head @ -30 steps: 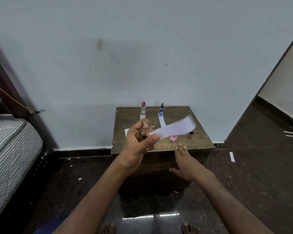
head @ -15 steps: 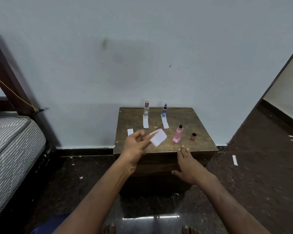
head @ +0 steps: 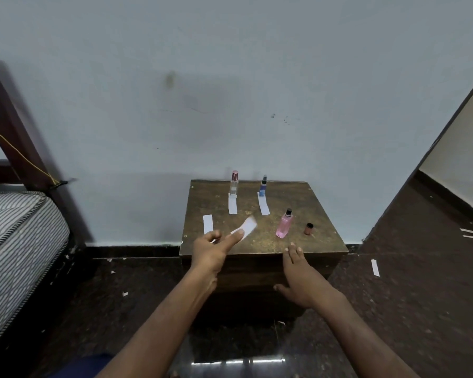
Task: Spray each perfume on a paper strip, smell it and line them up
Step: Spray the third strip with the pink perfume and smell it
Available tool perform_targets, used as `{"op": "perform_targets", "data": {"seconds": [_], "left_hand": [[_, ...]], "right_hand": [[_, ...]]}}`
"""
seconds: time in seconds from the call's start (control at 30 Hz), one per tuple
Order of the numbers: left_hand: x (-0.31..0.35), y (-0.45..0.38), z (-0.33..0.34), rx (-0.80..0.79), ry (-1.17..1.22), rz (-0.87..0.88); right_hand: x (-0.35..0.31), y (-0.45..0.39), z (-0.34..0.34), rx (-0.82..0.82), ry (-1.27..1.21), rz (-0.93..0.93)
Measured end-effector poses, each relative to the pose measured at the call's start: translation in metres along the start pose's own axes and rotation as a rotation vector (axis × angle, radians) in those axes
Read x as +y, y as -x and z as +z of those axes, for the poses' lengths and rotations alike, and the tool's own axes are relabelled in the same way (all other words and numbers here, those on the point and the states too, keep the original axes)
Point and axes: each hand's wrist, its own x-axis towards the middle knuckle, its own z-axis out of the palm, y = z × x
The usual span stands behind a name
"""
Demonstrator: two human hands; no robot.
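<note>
three perfume bottles stand on the wooden table (head: 322, 241): a clear bottle (head: 234, 184) and a blue bottle (head: 263, 186) at the back, a pink bottle (head: 284, 224) nearer. the left hand (head: 213, 250) pinches a paper strip (head: 245, 227) over the table. the right hand (head: 302, 279) rests flat on the front edge, fingers straight.

One wide-angle view from the person's head looks forward and down at a small wooden tabletop (head: 262, 241) against a pale wall (head: 230, 91). It sits at arm's reach; a bed (head: 19, 227) edges the left, dark floor (head: 407, 309) surrounds.
</note>
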Motion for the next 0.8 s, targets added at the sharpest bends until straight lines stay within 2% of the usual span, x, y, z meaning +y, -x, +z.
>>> {"op": "perform_targets", "data": {"seconds": [0.03,0.1,0.17,0.2,0.23,0.3,0.37,0.4,0.43,0.53,0.6,0.63,0.73,0.77,0.8], "left_hand": [[0.003,0.001,-0.002,-0.124,0.078,0.051],[0.012,0.008,-0.003,-0.509,0.242,0.136],[0.022,0.018,-0.004,-0.719,0.340,0.142],[0.021,0.017,-0.004,-0.712,0.334,0.129],[0.019,0.015,-0.002,-0.608,0.275,0.099],[0.011,0.009,-0.001,-0.267,0.082,-0.022],[0.005,0.007,0.001,-0.038,-0.001,-0.104],[0.005,0.007,0.001,-0.033,0.045,-0.097],[0.005,0.004,0.000,-0.108,0.115,-0.039],[0.014,0.010,-0.002,-0.559,0.399,0.130],[0.023,0.019,-0.001,-0.734,0.496,0.149],[0.023,0.018,-0.001,-0.688,0.441,0.143],[0.016,0.013,0.000,-0.234,0.036,0.006],[0.014,0.013,0.000,-0.124,-0.013,-0.060],[0.013,0.014,0.001,-0.101,0.026,-0.104]], "right_hand": [[0.001,0.000,0.000,0.001,0.004,-0.002],[0.002,-0.001,-0.001,-0.006,0.005,-0.004],[0.001,-0.001,0.000,-0.006,0.008,-0.005],[0.001,-0.001,0.000,-0.004,0.010,-0.005],[0.001,-0.001,-0.001,-0.005,0.010,-0.003],[0.001,-0.001,0.000,-0.008,0.006,0.000],[0.001,-0.002,0.001,-0.007,0.008,0.000],[0.001,-0.002,0.001,-0.004,0.006,-0.002],[0.002,-0.002,0.001,-0.004,0.003,-0.002],[0.002,-0.002,0.001,-0.011,0.002,-0.006],[0.001,-0.002,0.002,-0.008,0.005,-0.002],[0.001,-0.002,0.002,-0.006,0.005,0.003],[0.000,-0.003,0.003,-0.011,0.001,0.017],[-0.001,-0.003,0.003,-0.008,0.001,0.018],[-0.001,-0.003,0.003,-0.005,0.002,0.017]]}}
